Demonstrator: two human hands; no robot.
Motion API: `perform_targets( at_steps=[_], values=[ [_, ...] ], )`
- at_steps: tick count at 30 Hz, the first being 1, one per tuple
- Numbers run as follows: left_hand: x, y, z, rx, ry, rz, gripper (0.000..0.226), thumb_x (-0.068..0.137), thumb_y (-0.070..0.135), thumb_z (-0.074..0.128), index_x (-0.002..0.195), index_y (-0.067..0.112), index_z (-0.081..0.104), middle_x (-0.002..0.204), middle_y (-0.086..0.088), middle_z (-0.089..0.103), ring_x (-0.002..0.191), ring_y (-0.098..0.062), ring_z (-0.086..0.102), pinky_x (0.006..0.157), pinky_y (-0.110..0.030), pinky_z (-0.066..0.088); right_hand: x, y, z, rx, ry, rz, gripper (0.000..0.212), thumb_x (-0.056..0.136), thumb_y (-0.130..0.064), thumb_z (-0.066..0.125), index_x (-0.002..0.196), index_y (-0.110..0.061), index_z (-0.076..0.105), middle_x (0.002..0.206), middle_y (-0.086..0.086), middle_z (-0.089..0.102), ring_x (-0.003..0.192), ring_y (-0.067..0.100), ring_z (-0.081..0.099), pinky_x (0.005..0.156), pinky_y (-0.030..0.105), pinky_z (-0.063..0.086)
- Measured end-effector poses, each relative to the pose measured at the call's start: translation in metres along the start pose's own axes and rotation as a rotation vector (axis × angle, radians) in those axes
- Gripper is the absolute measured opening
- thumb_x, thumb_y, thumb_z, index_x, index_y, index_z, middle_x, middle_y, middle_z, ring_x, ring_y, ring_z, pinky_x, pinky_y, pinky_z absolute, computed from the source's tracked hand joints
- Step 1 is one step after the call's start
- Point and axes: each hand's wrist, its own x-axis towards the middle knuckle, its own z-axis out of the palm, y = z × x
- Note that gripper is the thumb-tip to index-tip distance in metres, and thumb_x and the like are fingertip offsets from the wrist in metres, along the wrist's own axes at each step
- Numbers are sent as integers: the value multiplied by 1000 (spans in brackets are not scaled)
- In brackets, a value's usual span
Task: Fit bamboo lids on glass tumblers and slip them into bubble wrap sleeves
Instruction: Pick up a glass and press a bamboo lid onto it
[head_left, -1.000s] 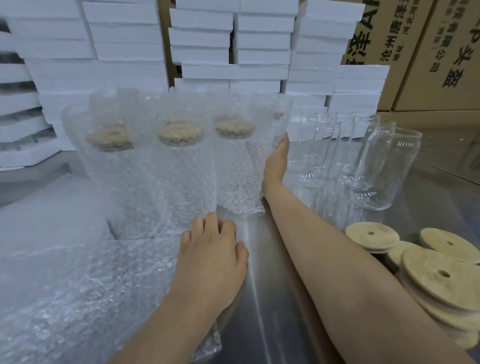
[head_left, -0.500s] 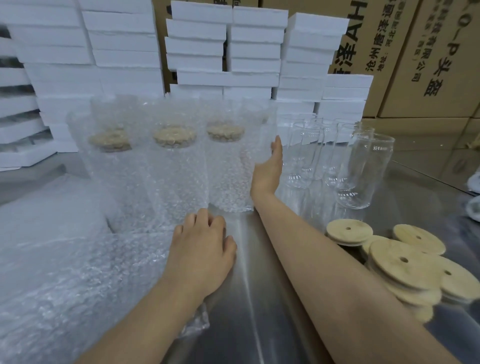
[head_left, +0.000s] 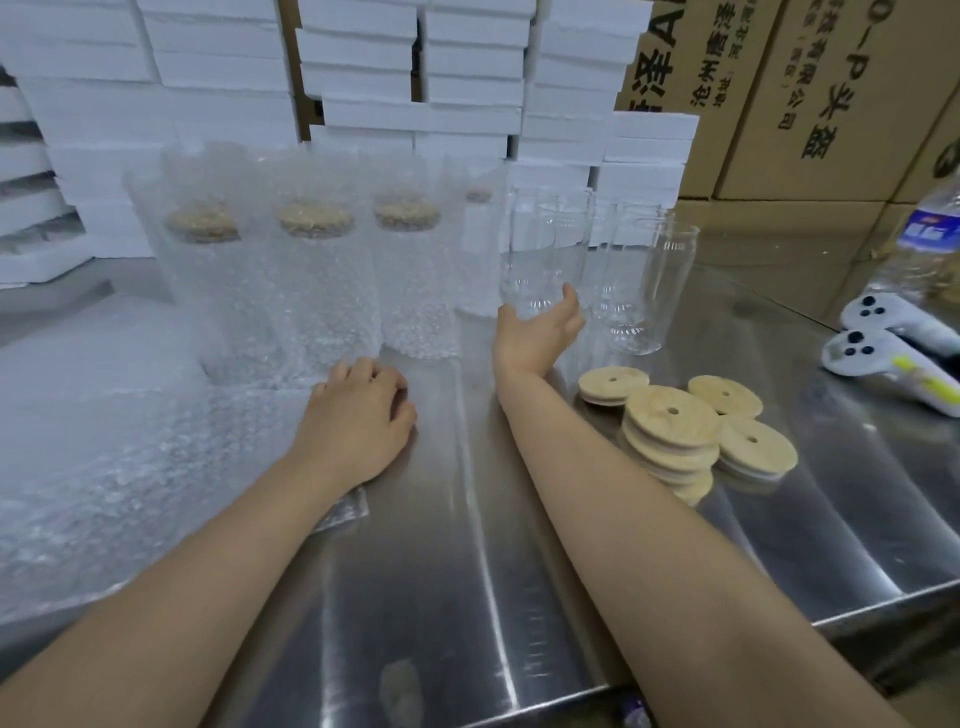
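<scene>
Several wrapped tumblers with bamboo lids stand in bubble wrap sleeves at the back left. To their right stands a cluster of bare glass tumblers. My right hand cups the base of the nearest bare tumbler, thumb on its left and fingers curled round its right side. My left hand rests palm down with loosely curled fingers on the edge of the flat bubble wrap sleeves, holding nothing. Loose bamboo lids lie piled to the right of my right forearm.
The steel table has its front edge close at the lower right. White foam boxes and cardboard cartons are stacked behind. A water bottle and white controllers lie at the far right.
My right hand has left the side of the wrapped tumbler and moved right and down to the base of a bare tumbler. My left hand has curled its fingers slightly and stayed put.
</scene>
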Motion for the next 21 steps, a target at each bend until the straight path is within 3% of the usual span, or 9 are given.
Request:
perform_targets(
  at_steps=[2, 6, 9, 13, 18, 21],
  values=[
    [-1, 0, -1, 3, -7, 5, 35, 99, 35, 41, 128, 18, 53, 129, -6, 49, 123, -27, 37, 101, -38, 33, 5, -1, 2, -15, 3, -1, 74, 82, 0, 65, 147, -5, 30, 148, 16, 27, 137, 30, 29, 100, 20, 22],
    [0, 0, 0, 15, -15, 12, 36, 100, 35, 38, 128, 18, 52, 129, -5, 47, 121, -27, 38, 101, -38, 33, 15, 2, 9, -19, 13, 22, 79, 84, -1, 66, 150, -6, 24, 157, 13, 16, 144, 27, 22, 111, 31, 23],
    [1, 1, 1, 15, -4, 17, 34, 100, 34, 38, 126, 17, 53, 127, -4, 47, 119, -26, 38, 99, -37, 34, 23, 5, 15, -16, 37, -15, 81, 83, 3, 67, 150, -3, 23, 157, 18, 16, 145, 30, 21, 110, 25, 18],
    [1, 2, 2, 19, 16, 14, 33, 100, 33, 36, 122, 16, 53, 124, -4, 47, 116, -25, 39, 97, -36, 34, 34, 8, 22, -51, 46, 14, 81, 86, 4, 64, 152, -8, 19, 159, 14, 15, 146, 27, 20, 112, 31, 26],
    [3, 1, 5, 18, 32, 19, 32, 99, 33, 36, 120, 16, 53, 122, -3, 47, 114, -23, 38, 94, -34, 32, 45, 13, 28, -143, 67, -10, 81, 88, -5, 66, 154, -12, 17, 160, 9, 16, 146, 25, 22, 113, 38, 29],
    [4, 1, 8, 18, 42, 23, 31, 99, 34, 36, 119, 16, 52, 121, -3, 46, 114, -23, 38, 93, -34, 32, 52, 15, 30, -174, 46, 25, 88, 89, -12, 69, 155, -13, 11, 161, 8, 16, 149, 24, 15, 117, 40, 24]
  ],
)
